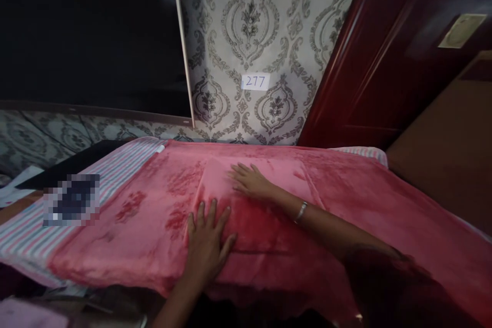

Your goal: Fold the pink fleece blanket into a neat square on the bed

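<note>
A pink plush blanket (126, 246) with darker red patches is spread over a table-like surface. On its middle lies a flat, roughly square piece of similar pink plush cloth (265, 228), its edges showing as faint creases. My left hand (205, 238) rests open with fingers spread at the left edge of this piece. Across its upper part lies my right hand (249, 180), palm down and fingers apart, the fingertips a little blurred. A bracelet (301, 212) circles my right wrist. Neither hand grips anything.
Striped cloth (126, 161) shows beneath the blanket at the left, with a pixelated dark object (73, 199) on it. Behind are a large dark screen (88, 36), patterned wallpaper with a paper label (255, 81) reading 277, and a dark red door (369, 61).
</note>
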Motion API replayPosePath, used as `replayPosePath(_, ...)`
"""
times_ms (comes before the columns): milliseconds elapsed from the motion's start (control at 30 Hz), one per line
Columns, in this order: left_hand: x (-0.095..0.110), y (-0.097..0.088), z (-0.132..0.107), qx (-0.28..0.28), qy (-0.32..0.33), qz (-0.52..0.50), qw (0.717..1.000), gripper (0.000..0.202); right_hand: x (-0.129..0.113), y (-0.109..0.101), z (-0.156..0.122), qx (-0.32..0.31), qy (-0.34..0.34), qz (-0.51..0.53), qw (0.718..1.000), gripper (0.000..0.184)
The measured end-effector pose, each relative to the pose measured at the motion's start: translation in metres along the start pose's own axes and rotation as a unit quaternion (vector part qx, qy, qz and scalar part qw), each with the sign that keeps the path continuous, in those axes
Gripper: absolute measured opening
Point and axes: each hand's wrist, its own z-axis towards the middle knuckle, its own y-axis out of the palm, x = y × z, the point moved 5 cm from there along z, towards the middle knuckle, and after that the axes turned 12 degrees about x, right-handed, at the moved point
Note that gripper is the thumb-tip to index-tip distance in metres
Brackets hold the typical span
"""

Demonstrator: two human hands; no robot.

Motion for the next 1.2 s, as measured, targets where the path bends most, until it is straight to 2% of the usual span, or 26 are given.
replayPosePath(67,0.004,-0.006,0.015,-0.022,0.001,-0.005,1.000,0.052,0.016,-0.005,-0.037,-0.002,0.023,-0.011,1.000,0.059)
replayPosePath(167,0.020,-0.006,0.059,-0.089,0.037,-0.033,0.995,0.052,0.047,-0.014,-0.075,-0.004,0.085,-0.033,0.996,0.059)
replayPosePath(233,0.030,0.007,0.094,-0.150,0.059,-0.056,0.985,0.055,0.065,-0.018,-0.087,0.000,0.128,-0.049,0.991,0.059)
replayPosePath(333,0.031,0.039,0.134,-0.190,0.059,-0.037,0.979,0.061,0.084,-0.014,-0.094,0.014,0.176,-0.068,0.982,0.060)
replayPosePath(433,0.022,0.073,0.142,-0.228,0.043,-0.024,0.972,0.064,0.093,-0.001,-0.098,0.038,0.196,-0.066,0.978,0.059)
replayPosePath(500,0.017,0.084,0.137,-0.233,0.042,-0.027,0.971,0.065,0.094,0.007,-0.101,0.065,0.195,-0.055,0.977,0.058)
replayPosePath(633,0.018,0.085,0.134,-0.233,0.039,-0.032,0.971,0.066,0.095,0.010,-0.101,0.088,0.195,-0.024,0.977,0.058)
replayPosePath(767,0.013,0.075,0.143,-0.243,0.024,-0.064,0.968,0.061,0.103,0.000,-0.102,0.092,0.210,0.013,0.973,0.055)
replayPosePath(833,-0.006,0.064,0.150,-0.202,-0.036,-0.091,0.975,0.056,0.114,-0.012,-0.112,0.150,0.235,0.030,0.960,0.055)
replayPosePath(900,-0.037,0.052,0.152,-0.136,-0.175,-0.169,0.960,0.051,0.133,-0.026,-0.132,0.234,0.297,0.058,0.924,0.060)
replayPosePath(967,-0.069,0.043,0.148,-0.087,-0.318,-0.273,0.904,0.048,0.156,-0.032,-0.160,0.285,0.398,0.105,0.866,0.062)
replayPosePath(1000,-0.081,0.040,0.146,-0.077,-0.357,-0.308,0.879,0.046,0.166,-0.033,-0.173,0.291,0.446,0.129,0.837,0.059)
replayPosePath(1067,-0.096,0.036,0.146,-0.072,-0.391,-0.349,0.849,0.043,0.178,-0.031,-0.190,0.282,0.504,0.165,0.799,0.051)
replayPosePath(1200,-0.102,0.040,0.152,-0.075,-0.417,-0.402,0.812,0.039,0.182,-0.029,-0.186,0.261,0.507,0.211,0.794,0.041)
